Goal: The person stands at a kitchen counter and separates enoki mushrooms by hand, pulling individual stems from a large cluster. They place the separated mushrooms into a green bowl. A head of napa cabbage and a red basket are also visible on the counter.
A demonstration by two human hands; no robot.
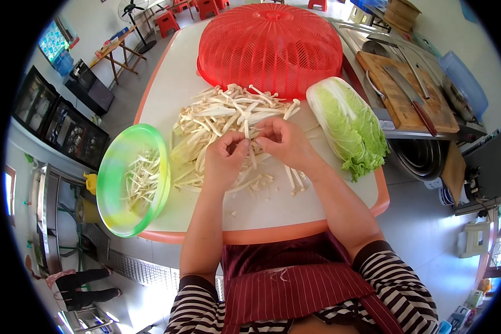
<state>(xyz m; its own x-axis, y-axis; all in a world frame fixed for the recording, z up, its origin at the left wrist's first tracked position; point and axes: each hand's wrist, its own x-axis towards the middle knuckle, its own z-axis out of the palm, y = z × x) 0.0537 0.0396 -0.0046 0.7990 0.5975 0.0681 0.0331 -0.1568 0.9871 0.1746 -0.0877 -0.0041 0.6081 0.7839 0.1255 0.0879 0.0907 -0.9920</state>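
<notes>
Both hands meet over a heap of long pale mushrooms (pixel 208 119) on the white table (pixel 267 213). My left hand (pixel 227 158) pinches a mushroom stem (pixel 246 127) between thumb and fingers, its cap pointing away from me. Just right of it, my right hand (pixel 284 140) has its fingers curled and its thumb close to the same stem; whether it grips the stem is unclear. Small scraps and a few loose mushrooms lie nearer the table's front edge. To the left, a green and yellow plastic basin (pixel 163 196) holds thin mushroom pieces (pixel 144 175).
A red mesh food cover (pixel 271 50) stands behind the heap. A napa cabbage (pixel 344 123) lies at right. Beyond it, a cleaver (pixel 405 85) rests on a wooden cutting board (pixel 384 100). Another person (pixel 83 286) is at the far lower left.
</notes>
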